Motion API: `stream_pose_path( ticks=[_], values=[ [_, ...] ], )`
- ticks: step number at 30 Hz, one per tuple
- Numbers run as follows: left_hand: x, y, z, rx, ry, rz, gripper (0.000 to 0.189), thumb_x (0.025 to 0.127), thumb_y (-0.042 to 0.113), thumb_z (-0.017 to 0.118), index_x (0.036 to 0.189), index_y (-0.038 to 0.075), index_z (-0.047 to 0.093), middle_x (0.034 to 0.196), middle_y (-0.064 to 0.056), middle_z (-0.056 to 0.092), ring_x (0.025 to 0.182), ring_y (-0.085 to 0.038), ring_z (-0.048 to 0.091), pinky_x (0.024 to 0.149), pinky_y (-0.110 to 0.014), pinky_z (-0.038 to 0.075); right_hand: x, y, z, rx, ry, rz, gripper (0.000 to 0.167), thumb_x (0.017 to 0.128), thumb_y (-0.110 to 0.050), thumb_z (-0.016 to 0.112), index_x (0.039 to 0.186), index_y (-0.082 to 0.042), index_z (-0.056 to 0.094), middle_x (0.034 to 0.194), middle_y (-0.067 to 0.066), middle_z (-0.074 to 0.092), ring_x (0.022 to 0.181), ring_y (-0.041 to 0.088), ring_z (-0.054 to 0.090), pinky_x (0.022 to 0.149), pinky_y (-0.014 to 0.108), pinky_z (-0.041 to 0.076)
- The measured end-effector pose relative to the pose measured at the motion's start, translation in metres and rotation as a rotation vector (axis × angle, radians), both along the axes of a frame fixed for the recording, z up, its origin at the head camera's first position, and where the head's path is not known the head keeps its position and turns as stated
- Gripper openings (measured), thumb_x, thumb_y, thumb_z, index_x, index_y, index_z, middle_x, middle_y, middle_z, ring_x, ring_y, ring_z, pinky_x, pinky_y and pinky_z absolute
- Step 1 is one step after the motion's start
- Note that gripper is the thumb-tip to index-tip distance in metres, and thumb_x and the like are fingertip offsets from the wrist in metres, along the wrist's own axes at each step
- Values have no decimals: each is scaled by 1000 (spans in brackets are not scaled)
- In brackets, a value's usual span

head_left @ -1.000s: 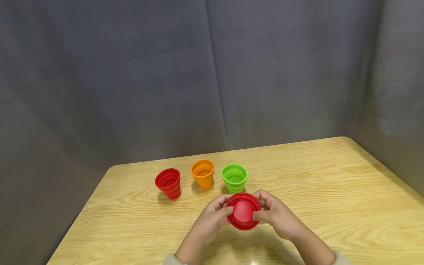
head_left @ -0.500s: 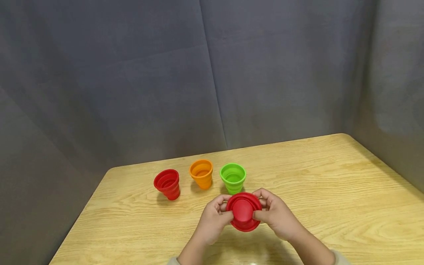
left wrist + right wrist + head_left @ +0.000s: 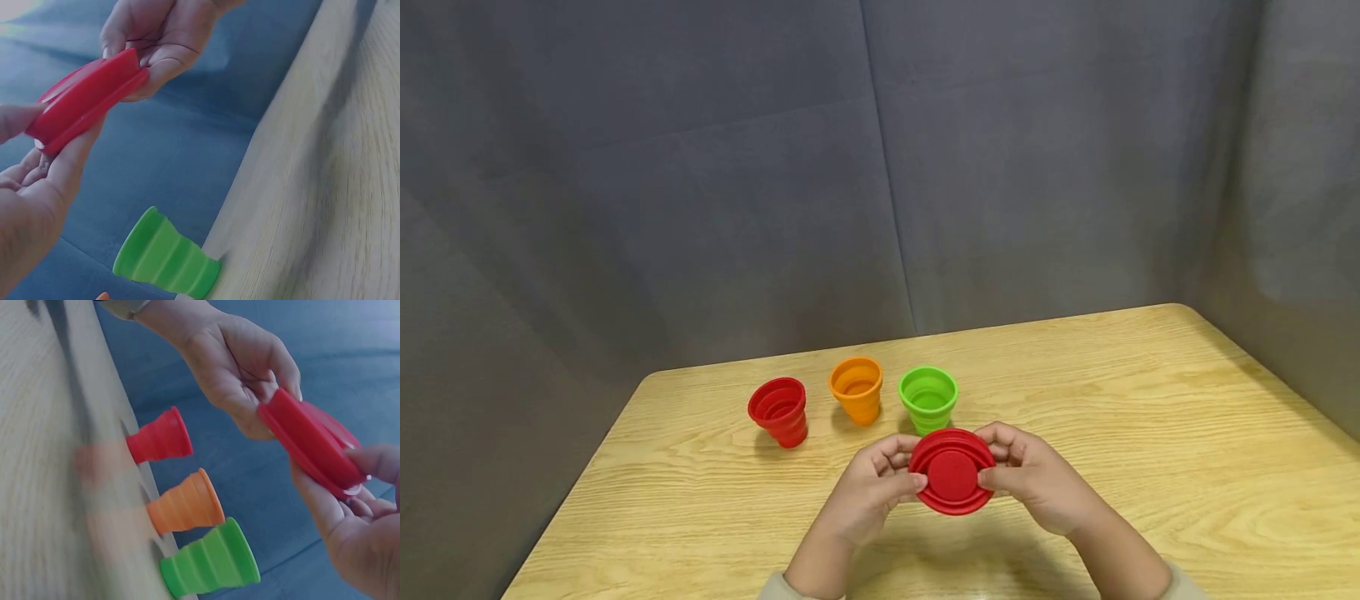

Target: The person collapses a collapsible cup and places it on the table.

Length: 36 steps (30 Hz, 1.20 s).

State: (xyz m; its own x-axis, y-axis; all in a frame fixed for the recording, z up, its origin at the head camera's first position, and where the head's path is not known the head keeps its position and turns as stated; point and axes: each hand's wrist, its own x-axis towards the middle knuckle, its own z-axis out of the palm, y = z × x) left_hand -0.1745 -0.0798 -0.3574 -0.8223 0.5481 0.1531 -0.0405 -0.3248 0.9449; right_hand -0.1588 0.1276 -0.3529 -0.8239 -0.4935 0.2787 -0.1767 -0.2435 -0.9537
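Note:
Both hands hold a red collapsible cup [image 3: 952,475], folded into a shallow disc, up over the table. Its round base faces the head camera, with folded rings about it. My left hand [image 3: 867,493] pinches its left edge, thumb on the near face and fingers behind. On the opposite edge, my right hand [image 3: 1039,482] pinches it the same way. From the side, in the left wrist view, the folded cup [image 3: 87,103] looks thick-rimmed and tilted. Just beyond it stands a green collapsible cup [image 3: 928,396], its lower part partly covered by the held one in the head view.
Left of the green cup, an orange cup [image 3: 857,387] and another red cup [image 3: 780,410] stand upright and extended in a loose row. The wooden table [image 3: 1150,433] ends at a grey curtain [image 3: 760,208] behind, with more curtain at both sides.
The held cup's middle, which stood out towards the head camera, now lies flat within its rings. Both thumbs have shifted slightly outward. The three standing cups stay in place.

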Motion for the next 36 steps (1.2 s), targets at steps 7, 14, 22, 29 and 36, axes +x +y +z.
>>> stream_pose_path(
  ticks=[7, 14, 22, 29, 36],
  values=[
    [-1, -2, -2, -87, 60, -44, 38, 77, -4, 58, 111, -14, 44, 93, -6, 57, 81, -14, 57, 71, -25, 48, -4, 9, -3, -31, 6, 123, 25, 80, 9, 48, 103, 0, 50, 94, 8, 61, 83, 18, 59, 71, 29, 49],
    [0, 0, -4, -249, 117, 22, 37, 77, -2, 59, 111, -10, 48, 93, -8, 58, 81, -13, 56, 72, -25, 48, -5, 14, -5, -49, -54, 188, 20, 89, 0, 37, 104, -2, 51, 97, 6, 58, 87, 17, 57, 77, 32, 46],
    [-1, -3, -1, -244, 214, 41, 32, 78, -3, 57, 108, -10, 49, 93, -9, 57, 85, -14, 54, 72, -24, 47, -4, 11, -2, -46, -109, 157, 19, 92, -6, 34, 99, -5, 51, 94, 3, 58, 87, 15, 57, 80, 30, 45],
    [-3, -3, 6, -236, 229, 34, 27, 78, -5, 56, 104, -8, 50, 91, -4, 57, 84, -15, 53, 74, -26, 46, -2, 11, 6, -4, -152, 145, 19, 91, -8, 37, 104, -1, 49, 100, 7, 56, 93, 18, 55, 85, 28, 41],
    [-3, -1, 9, -236, 278, 22, 23, 77, -8, 55, 100, -10, 51, 90, -7, 58, 83, -15, 55, 74, -28, 46, 0, 9, 14, 101, -185, 102, 29, 89, -13, 44, 110, 8, 44, 102, 9, 53, 94, 18, 52, 85, 30, 40]
  ],
)
